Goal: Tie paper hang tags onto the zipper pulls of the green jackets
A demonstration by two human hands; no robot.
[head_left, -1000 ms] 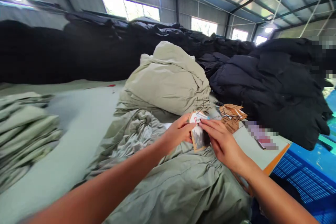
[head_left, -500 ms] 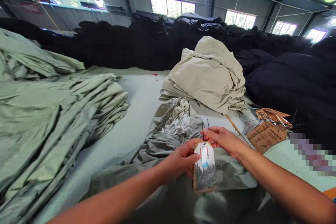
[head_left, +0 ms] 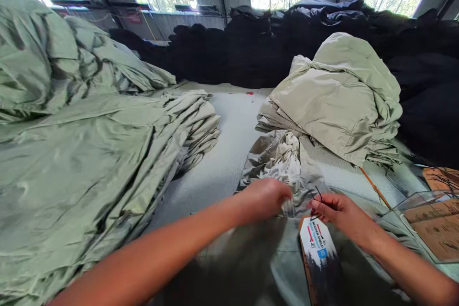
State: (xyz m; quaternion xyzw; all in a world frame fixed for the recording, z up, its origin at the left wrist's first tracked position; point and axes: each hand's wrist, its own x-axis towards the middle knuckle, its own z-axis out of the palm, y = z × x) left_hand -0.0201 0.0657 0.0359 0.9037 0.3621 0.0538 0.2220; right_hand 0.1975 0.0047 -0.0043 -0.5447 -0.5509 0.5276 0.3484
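Observation:
My right hand pinches the black cord of a hang tag. Printed white at the top with "WEATHER SHIELD" and dark trees below, the tag hangs over the garment, a brown card edge showing behind it. My left hand is a little to the left, slightly blurred, apart from the tag. Its fingers are curled closed; whatever may be in them is hidden. Under both hands lies a grey-green garment. Its bunched part, with a white printed label, is just beyond the left hand.
Piled pale green garments fill the left side. A beige-green folded stack stands behind the hands. At right are a clear box with brown cards and an orange stick. Dark fabric heaps line the back.
My left hand has let go of the tag and moved away to its left. My right hand keeps the cord, and the tag hangs lower. The view has turned left.

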